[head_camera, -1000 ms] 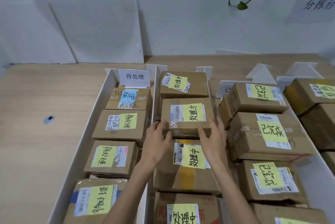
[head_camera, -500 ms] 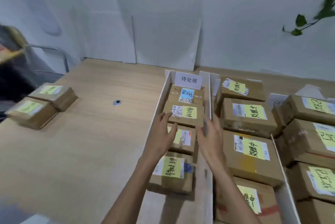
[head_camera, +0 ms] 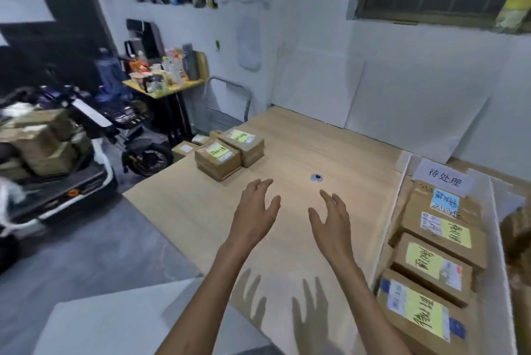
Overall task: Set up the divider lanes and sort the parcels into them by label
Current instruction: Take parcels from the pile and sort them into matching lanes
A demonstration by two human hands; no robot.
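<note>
Head view. Swung far left against half a second ago: off the lane (head_camera: 395, 211) and out over the table (head_camera: 186, 211). No longer above the boxes there. Hovering now over plain wood with left hand (head_camera: 254, 212) and right hand (head_camera: 333, 225), both spread wide, palms turned toward each other, gripping nothing.

Ahead of the left hand, at the far left corner: two corner parcels (head_camera: 218, 158), brown, side by side and touching, each with a yellow note on top; writing too small to read. Just behind them, smaller boxes (head_camera: 184, 149); cannot tell whether on the table.

At right, past the white wall of the lane: a white card (head_camera: 444, 181) at its head, then four lane parcels (head_camera: 431, 260) in a row, blue note on the farthest, yellow on the rest.

Between hands and corner parcels: open wood, with a small metal grommet (head_camera: 317, 177) just beyond the right hand. Left edge of the table near the left forearm, grey floor (head_camera: 86, 254) below, scooter (head_camera: 86, 139) well beyond.
</note>
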